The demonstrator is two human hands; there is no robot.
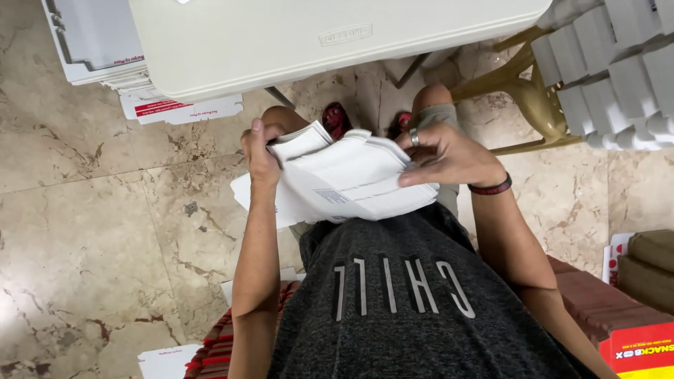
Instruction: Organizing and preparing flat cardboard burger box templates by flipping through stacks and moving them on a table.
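Counted in view: two hands, the left hand [261, 158] and the right hand [446, 156], both closed on one white flat cardboard sheet [344, 181]. One white folding table [309, 35], one tan plastic chair [530, 98] and two stacks of flat blanks [98, 42] [618, 70] are present. The blanks within each stack cannot be counted.

1. Open marble floor [91, 231] lies to the left of the left hand [261, 158]; nothing stands there.
2. Ahead, the white folding table [316, 42] edge blocks the way forward (close over the knees).
3. To the right, a tan plastic chair [533, 98] and stacked white cartons [618, 70] crowd the right hand [449, 156].
4. Flat white cardboard [344, 179] fills the gap between both hands.
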